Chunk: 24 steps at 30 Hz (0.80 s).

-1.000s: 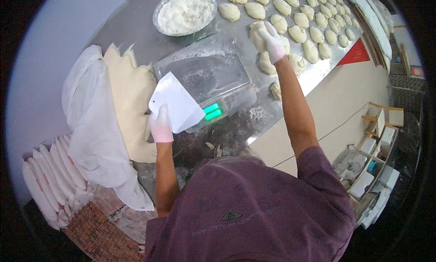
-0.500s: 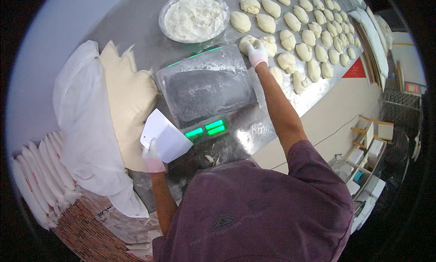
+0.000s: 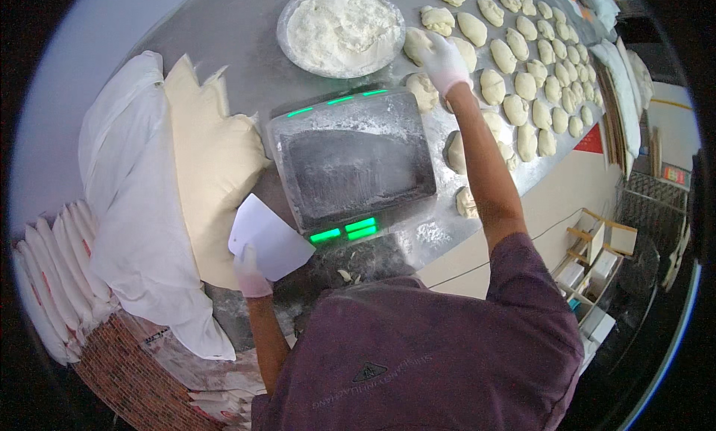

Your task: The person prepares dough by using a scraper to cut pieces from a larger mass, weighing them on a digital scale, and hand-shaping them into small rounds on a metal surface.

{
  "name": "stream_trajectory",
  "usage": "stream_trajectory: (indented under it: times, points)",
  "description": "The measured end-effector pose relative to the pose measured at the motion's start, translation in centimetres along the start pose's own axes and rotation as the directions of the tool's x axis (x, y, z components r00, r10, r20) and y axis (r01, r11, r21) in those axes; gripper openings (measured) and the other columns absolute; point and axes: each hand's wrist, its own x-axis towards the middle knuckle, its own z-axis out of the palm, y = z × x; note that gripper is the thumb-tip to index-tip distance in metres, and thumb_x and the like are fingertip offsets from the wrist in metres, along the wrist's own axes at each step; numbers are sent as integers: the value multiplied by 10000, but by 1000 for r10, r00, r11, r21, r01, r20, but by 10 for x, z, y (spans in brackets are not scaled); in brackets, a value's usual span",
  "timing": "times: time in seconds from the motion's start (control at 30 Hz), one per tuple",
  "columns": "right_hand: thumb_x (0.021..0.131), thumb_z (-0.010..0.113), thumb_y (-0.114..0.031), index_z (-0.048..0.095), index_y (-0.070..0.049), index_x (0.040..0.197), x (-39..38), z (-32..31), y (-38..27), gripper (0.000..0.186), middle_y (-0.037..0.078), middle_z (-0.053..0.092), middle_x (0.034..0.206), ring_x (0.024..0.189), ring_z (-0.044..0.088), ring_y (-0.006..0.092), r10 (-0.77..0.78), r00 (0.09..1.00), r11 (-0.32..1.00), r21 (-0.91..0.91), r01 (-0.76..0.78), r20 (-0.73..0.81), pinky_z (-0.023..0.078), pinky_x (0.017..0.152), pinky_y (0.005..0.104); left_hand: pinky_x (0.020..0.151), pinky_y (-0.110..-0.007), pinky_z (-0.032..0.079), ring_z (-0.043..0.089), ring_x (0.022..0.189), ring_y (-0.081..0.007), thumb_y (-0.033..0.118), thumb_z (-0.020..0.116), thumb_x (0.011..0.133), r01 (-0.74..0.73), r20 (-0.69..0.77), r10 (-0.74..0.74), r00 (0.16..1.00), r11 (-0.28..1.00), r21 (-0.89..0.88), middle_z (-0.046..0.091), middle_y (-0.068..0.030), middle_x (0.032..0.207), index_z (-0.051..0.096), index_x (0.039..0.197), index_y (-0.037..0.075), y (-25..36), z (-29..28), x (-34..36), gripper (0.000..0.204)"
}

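My left hand (image 3: 251,273), in a thin white glove, grips a white flat dough scraper (image 3: 272,237) by its lower left edge. The scraper lies between a large slab of dough (image 3: 212,170) and a dark, flour-dusted weighing scale (image 3: 358,162) with green lit displays. Nothing rests on the scale's plate. My right hand (image 3: 447,64), also gloved, reaches beyond the scale, its fingers curled over a dough piece (image 3: 415,47) beside the flour bowl. Part of that piece is hidden under the fingers. Another dough piece (image 3: 422,92) sits just below the hand.
A round bowl of flour (image 3: 343,32) stands behind the scale. Rows of dough pieces (image 3: 514,110) cover the metal table's right side. White cloth (image 3: 130,207) drapes along the slab's left. Stacked white sacks (image 3: 60,274) stand at lower left, and a shelf rack (image 3: 593,282) at right.
My right hand has moved farther away, from one dough piece to another nearer the bowl. The left hand keeps the scraper in nearly the same place. The whole view has shifted slightly.
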Motion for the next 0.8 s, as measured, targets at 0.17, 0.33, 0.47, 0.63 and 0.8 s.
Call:
stream_trajectory:
  times: [0.17,0.33,0.47,0.63,0.8]
  points:
    - [799,536,-315,547,-102,1153,58,62,-35,414,193,587,1080,993,565,343,-334,939,935,-95,341,82,444,849,397,844,-370,462,549,1002,-260,195,557,853,511,441,-691,573,-120,-851,555,-120,1093,468,1195,-21,41,-21,16,414]
    - [790,546,-290,543,-109,1138,87,108,-40,392,183,597,1057,978,572,344,-229,903,908,-254,333,364,454,838,409,849,-367,463,549,996,-244,203,563,854,476,364,-761,537,-83,-876,543,-115,1119,455,1210,-25,42,3,-24,436]
    - [783,555,-269,540,-114,1126,96,98,-40,376,175,604,1038,966,579,345,-204,900,911,-261,318,385,461,829,419,852,-360,457,548,994,-236,205,565,854,494,367,-779,508,-86,-865,545,-114,1117,464,1198,-33,54,13,-36,430]
    - [804,567,-303,582,-55,955,45,36,-49,291,181,618,873,843,607,317,-329,937,933,-110,342,117,477,751,401,860,-342,441,543,995,-219,212,549,866,523,394,-763,512,-87,-848,555,-110,1105,492,1167,-44,61,22,-19,399]
    - [783,584,-130,547,-3,947,-56,6,-51,211,130,593,896,849,578,230,-484,823,801,529,280,297,462,764,343,867,-325,425,539,995,-203,219,533,877,526,402,-722,563,-62,-848,564,-106,1092,520,1135,-55,53,33,15,377]
